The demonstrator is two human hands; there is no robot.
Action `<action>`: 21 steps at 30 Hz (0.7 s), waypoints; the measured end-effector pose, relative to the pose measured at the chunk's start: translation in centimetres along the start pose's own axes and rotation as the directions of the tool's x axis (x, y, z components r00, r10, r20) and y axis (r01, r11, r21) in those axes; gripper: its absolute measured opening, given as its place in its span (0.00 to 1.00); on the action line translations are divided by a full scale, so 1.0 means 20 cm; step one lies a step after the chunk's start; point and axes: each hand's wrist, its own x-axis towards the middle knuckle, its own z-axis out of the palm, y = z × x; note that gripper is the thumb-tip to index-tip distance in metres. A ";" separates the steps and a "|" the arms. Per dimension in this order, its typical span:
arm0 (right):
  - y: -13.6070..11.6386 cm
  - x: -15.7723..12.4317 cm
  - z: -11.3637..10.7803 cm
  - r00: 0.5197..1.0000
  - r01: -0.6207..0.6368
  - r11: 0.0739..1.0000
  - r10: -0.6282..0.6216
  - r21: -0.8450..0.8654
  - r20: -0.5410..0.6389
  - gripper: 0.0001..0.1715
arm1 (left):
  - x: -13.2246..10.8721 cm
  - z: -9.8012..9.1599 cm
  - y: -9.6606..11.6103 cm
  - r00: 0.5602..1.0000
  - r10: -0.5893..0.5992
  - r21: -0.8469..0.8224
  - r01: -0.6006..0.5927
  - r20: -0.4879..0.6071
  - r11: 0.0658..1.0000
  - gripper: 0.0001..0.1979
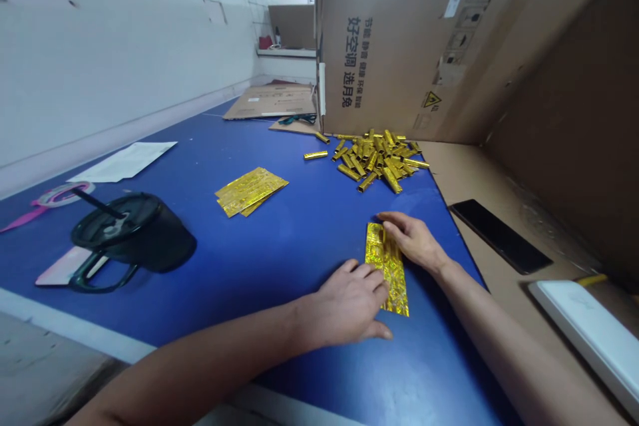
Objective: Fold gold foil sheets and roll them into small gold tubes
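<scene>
While left hand [352,303] lies spread over the gold sheet's [393,269] eight-o'clock edge, right hand [412,239] curls at two, grip unclear; hands apart. Blue tabletop [299,246] beneath runs open to gold strips [252,190] at ten; its edge near, three o'clock; gold tubes [377,153] heaped at twelve.

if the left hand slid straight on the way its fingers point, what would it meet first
Beyond the gold sheet under it, the left hand would probably meet the right hand first, near the wrist, though depth is hard to judge from this one view.
</scene>
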 end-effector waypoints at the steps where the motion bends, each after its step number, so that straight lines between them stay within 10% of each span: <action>1: -0.01 -0.02 -0.02 0.998 -0.025 0.998 0.028 0.061 -0.057 0.16 | 0.00 0.00 0.00 1.000 -0.005 0.003 0.005 -0.002 1.000 0.28; 21: -0.08 -0.23 -0.16 0.993 0.087 0.968 -0.065 -0.234 0.101 0.09 | 0.01 -0.02 0.00 0.999 -0.042 -0.026 0.042 -0.011 0.999 0.24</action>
